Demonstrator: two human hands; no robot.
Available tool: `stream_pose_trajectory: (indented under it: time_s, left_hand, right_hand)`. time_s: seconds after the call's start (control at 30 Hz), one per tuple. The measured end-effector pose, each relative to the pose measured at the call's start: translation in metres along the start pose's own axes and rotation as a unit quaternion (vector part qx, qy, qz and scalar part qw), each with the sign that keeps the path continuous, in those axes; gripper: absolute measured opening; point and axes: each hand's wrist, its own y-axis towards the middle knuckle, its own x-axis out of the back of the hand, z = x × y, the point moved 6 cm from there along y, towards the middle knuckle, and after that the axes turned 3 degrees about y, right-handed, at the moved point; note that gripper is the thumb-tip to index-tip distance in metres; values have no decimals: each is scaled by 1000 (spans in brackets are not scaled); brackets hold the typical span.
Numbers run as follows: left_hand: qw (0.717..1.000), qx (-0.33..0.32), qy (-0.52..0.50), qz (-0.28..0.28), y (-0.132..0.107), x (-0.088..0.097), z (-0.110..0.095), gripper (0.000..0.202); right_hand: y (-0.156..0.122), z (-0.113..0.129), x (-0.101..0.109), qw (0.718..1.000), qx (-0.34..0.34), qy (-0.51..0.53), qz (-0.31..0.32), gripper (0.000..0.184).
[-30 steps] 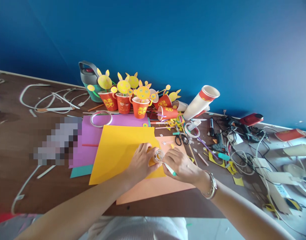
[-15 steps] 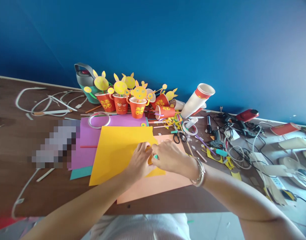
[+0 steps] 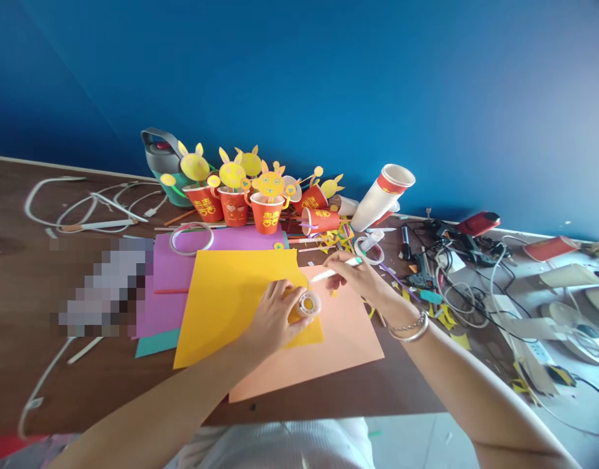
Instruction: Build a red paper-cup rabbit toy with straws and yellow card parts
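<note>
My left hand (image 3: pixel 276 312) has its fingers and thumb closed around a small tape roll (image 3: pixel 309 303), which rests near the right edge of the yellow paper (image 3: pixel 225 306). In my right hand (image 3: pixel 355 280) is a white pen (image 3: pixel 331 270) with a green end, its tip pointing left toward the yellow paper's edge. The right hand hovers over the peach paper (image 3: pixel 350 342), part of which lies beneath the yellow sheet. Purple paper (image 3: pixel 167 306) shows at the left, with a teal sheet (image 3: pixel 157 343) below it.
Red paper cups (image 3: pixel 267 218) with yellow rabbit figures stand at the back beside a stack of white cups (image 3: pixel 377 202). Scissors, scraps, a glue gun (image 3: pixel 423 273) and cables lie to the right. A white cable (image 3: pixel 91 212) coils at the left.
My right hand has moved up and right, away from my left hand, carrying the pen. The tape roll, hidden earlier between both hands, now shows in my left hand.
</note>
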Motion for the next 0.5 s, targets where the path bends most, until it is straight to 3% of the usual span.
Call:
stream_pose_trajectory:
  time_s: [0.13,0.23,0.5]
  left_hand:
    - [1000,-3,-8,6,2,-1,5,43]
    - [1000,14,-14,15,7,-1,13,43]
    - [999,-15,-33,9,-1,17,0,45]
  right_hand:
    - [-18,-13,10,997,64,21,-32,37]
    - [-29,-24,3,992,112,-30,-39,31]
    - [-39,-42,-7,986,122,52,-100,25]
